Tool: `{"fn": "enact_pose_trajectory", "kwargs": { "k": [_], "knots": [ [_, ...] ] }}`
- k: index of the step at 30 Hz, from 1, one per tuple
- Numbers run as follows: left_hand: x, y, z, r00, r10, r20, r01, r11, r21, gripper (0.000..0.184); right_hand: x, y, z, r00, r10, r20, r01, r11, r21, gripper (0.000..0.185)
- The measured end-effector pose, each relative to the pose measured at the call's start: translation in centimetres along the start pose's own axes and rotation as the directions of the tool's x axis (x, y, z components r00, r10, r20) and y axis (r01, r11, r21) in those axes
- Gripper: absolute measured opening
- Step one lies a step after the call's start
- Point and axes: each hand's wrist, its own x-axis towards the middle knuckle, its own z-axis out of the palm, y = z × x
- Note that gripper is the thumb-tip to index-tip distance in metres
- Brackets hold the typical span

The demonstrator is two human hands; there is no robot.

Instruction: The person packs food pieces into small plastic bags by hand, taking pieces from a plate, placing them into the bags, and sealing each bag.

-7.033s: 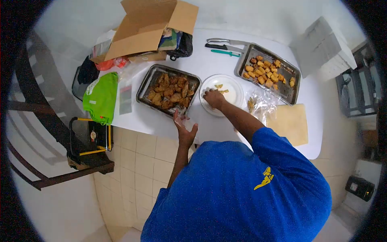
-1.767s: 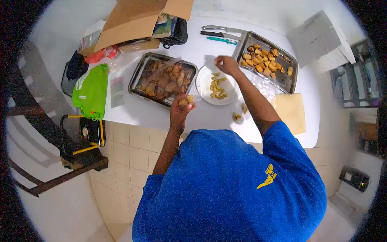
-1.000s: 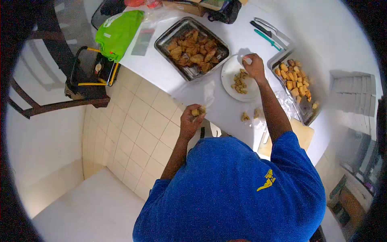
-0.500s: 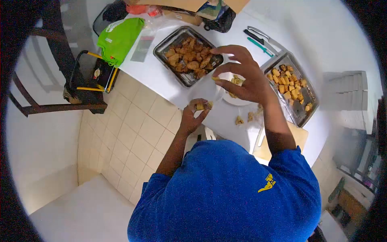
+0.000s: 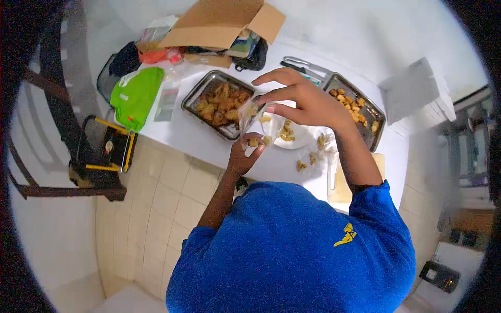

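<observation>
A clear plastic bag (image 5: 249, 112) with yellowish food pieces at its bottom is gripped by my left hand (image 5: 245, 154), at the table's front edge. My right hand (image 5: 308, 101) is raised over the bag's mouth, fingers spread, with a yellowish piece (image 5: 265, 119) just below the fingertips. Behind the bag is a metal tray (image 5: 189, 99) of browned meat pieces (image 5: 222, 104). Partly hidden under my right hand, a white plate (image 5: 300, 136) bears small yellowish pieces (image 5: 286, 131).
Small filled bags (image 5: 308, 159) lie right of the plate, near a cutting board (image 5: 360, 182). A second tray (image 5: 380, 122) holds golden cubes (image 5: 350, 102). Knives (image 5: 308, 65) and a cardboard box (image 5: 209, 26) are at the back. A green bag (image 5: 138, 99) lies left.
My right hand has gone from the plate to above the bag, and its fingers have spread. The bag now stands up from my left hand. The camera view has turned.
</observation>
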Motion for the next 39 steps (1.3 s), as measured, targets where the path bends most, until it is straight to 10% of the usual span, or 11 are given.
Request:
{"fn": "enact_pose_trajectory", "kwargs": {
  "k": [11, 31, 34, 39],
  "knots": [
    [0.6, -1.6, -6.1, 0.996, -0.017, 0.083, 0.070, 0.714, -0.696, 0.028, 5.9, -2.0, -0.1, 0.980, 0.044, 0.197, -0.027, 0.996, -0.088, 0.016],
    [1.1, -3.4, -12.0, 0.972, -0.234, -0.019, 0.174, 0.772, -0.611, 0.028, 11.8, 0.0, 4.9, 0.998, 0.052, 0.020, -0.051, 0.996, -0.079, 0.006],
    [2.7, -2.4, -13.4, 0.999, 0.031, -0.005, -0.032, 0.964, -0.262, 0.026, 10.5, -0.1, 4.6, 0.991, 0.113, 0.078, -0.108, 0.992, -0.058, 0.005],
    [7.2, 1.3, -13.1, 0.984, 0.036, -0.172, -0.101, 0.916, -0.388, 0.016, 8.4, 0.3, 4.0, 0.978, 0.191, 0.087, -0.194, 0.981, 0.023, 0.005]
  ]
}}
